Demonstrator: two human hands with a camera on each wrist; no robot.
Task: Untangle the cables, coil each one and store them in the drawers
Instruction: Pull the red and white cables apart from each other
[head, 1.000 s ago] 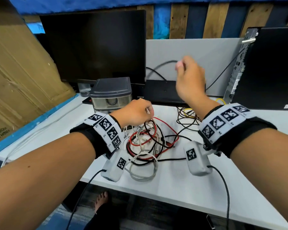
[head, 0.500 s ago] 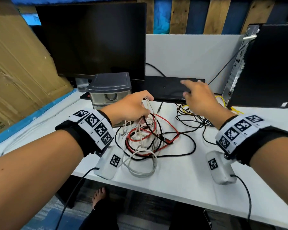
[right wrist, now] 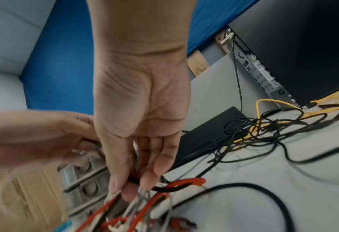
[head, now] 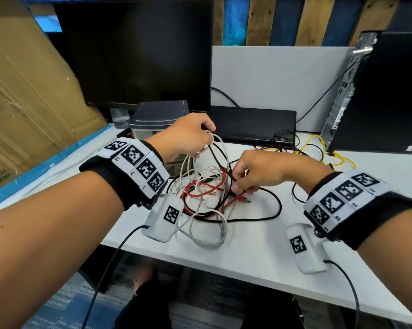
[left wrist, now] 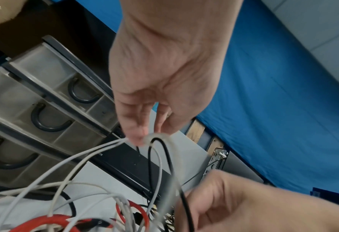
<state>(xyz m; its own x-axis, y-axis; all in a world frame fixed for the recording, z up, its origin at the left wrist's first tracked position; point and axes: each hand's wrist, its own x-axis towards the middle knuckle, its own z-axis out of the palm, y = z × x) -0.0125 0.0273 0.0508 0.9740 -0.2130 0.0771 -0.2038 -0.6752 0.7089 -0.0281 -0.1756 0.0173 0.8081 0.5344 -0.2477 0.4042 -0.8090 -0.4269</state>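
A tangle of white [head: 200,224], red [head: 201,186] and black cables [head: 272,210] lies on the white table [head: 259,252]. My left hand [head: 203,141] pinches loops of the white cable [left wrist: 158,136] and holds them up above the pile; a black loop [left wrist: 164,147] hangs over the same fingers. My right hand [head: 241,185] reaches into the tangle, its thumb and fingers [right wrist: 133,186] pinching a black cable [right wrist: 164,189] beside a red strand [right wrist: 184,182]. The grey drawer unit [head: 157,117] stands behind my left hand, its drawers [left wrist: 45,113] closed.
A monitor [head: 133,55] and a black keyboard [head: 252,124] stand at the back, a PC tower [head: 385,91] at the right. A second heap of yellow and thin black cables [head: 318,148] lies before the tower. Cardboard [head: 22,91] leans at the left.
My right hand came down from up near the back panel to the tangle and pinched a black cable. My left hand lifted the white loops higher.
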